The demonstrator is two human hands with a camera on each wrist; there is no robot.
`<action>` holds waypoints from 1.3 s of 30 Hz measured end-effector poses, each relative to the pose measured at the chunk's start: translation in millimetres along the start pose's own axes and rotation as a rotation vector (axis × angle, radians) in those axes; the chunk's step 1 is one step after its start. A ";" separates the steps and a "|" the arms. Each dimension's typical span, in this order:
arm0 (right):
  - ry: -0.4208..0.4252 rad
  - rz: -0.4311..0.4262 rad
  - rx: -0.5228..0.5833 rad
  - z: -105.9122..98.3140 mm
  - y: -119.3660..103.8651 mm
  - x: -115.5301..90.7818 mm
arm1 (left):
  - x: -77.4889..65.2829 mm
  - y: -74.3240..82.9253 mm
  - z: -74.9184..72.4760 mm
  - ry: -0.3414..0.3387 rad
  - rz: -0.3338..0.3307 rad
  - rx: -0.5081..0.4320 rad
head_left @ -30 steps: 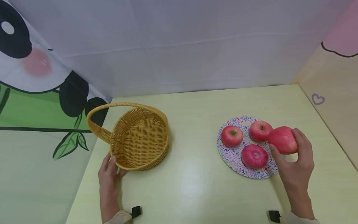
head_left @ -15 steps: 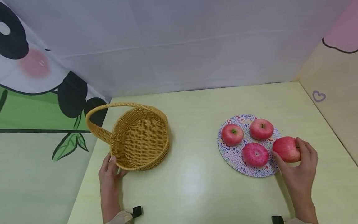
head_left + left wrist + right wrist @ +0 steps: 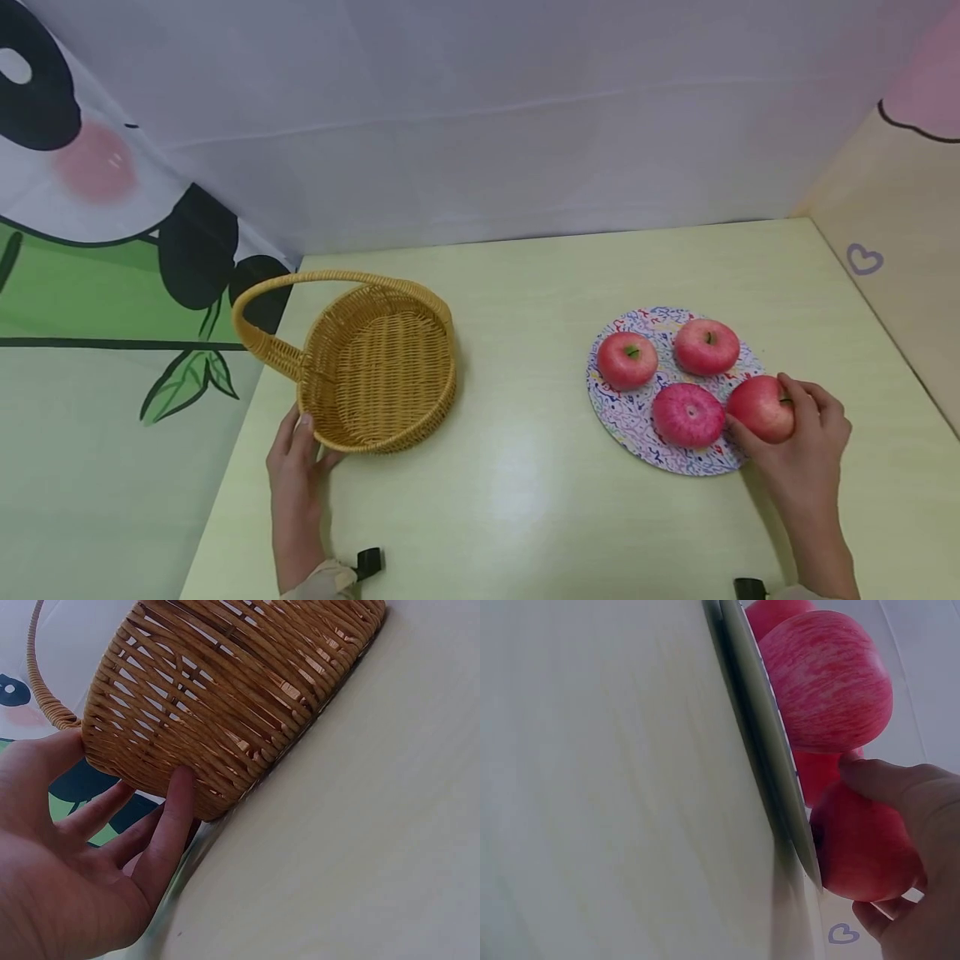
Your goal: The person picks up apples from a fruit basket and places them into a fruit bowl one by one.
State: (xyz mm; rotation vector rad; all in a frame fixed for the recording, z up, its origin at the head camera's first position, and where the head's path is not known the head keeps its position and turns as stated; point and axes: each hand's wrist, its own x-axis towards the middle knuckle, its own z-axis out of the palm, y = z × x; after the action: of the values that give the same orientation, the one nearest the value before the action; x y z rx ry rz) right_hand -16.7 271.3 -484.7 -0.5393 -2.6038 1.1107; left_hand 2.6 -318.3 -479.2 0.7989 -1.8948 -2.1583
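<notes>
At the left of the head view stands a round wicker basket [image 3: 390,375] with an arched handle. My left hand [image 3: 296,467] holds its near-left side, one digit up at the rim and another fingertip [image 3: 180,784] against the lower wall in the left wrist view. At the right, my right hand [image 3: 806,442] grips a red apple [image 3: 761,408] between thumb and fingers. This apple sits at the right edge of a patterned round plate [image 3: 630,425]. Three other red apples are on the plate; the streaky near one [image 3: 687,415] lies right beside the gripped apple.
The pale table [image 3: 510,500] stretches between basket and plate. A whitish cloth wall [image 3: 480,167] rises behind it. Cartoon-printed cloth [image 3: 75,417] hangs at the left, and a beige panel with a heart drawing [image 3: 865,259] stands at the right.
My right hand has brought the apple down and slightly right, from above the plate to its right edge; the apple has turned in the fingers. My left hand and the basket stay put.
</notes>
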 end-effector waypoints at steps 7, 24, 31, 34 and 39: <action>-0.033 -0.062 -0.014 0.3 -1.4 2.9 | 1.0 -0.8 0.7 0.007 0.001 0.005; -0.110 -0.256 -0.106 2.0 1.1 3.0 | 0.3 0.1 1.9 0.017 -0.005 0.007; -0.129 -0.290 -0.148 1.2 3.3 3.4 | 2.1 0.9 4.4 0.023 -0.010 0.023; -0.135 -0.305 -0.151 1.8 4.5 4.2 | 0.0 0.7 5.0 0.052 -0.006 0.044; -0.130 -0.327 -0.140 2.0 5.6 4.6 | -4.0 3.7 5.5 0.087 -0.009 0.106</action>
State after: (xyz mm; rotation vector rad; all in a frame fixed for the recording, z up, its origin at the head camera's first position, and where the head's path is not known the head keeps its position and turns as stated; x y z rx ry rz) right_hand -20.2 275.6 -489.7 -0.0613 -2.7631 0.8893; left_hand 2.5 -312.4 -474.3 0.9068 -1.9791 -2.0077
